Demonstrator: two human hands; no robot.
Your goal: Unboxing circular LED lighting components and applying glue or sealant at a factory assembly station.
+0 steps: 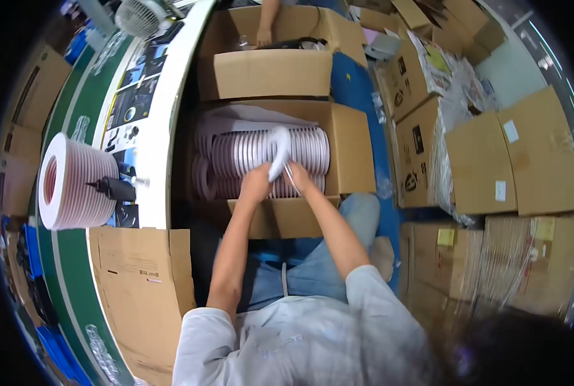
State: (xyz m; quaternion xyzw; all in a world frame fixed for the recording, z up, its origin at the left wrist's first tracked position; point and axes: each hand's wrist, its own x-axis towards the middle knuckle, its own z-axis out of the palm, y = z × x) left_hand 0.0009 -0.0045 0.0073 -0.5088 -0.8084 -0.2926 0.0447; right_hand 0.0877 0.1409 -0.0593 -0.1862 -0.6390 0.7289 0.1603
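Evidently left hand point(255, 183) pinches white ring point(283, 152) over stacked rings point(245, 152) in near carton point(351, 149); right hand point(302, 183) close by, hold unclear; slack pinch could drop it askew across the row

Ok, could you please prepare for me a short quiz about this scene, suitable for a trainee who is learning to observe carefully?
1. True or false: the left hand and the right hand are working over two different boxes.

2. Which thing is to the left of the open box of rings?
A) a yellow bucket
B) a stack of pale rings
C) a red chair

3. Fill in the blank: beyond that box, another person's ____ reaches into a second cardboard box.

Key:
1. False; both are close together at one pale ring, over the same box.
2. B
3. hand
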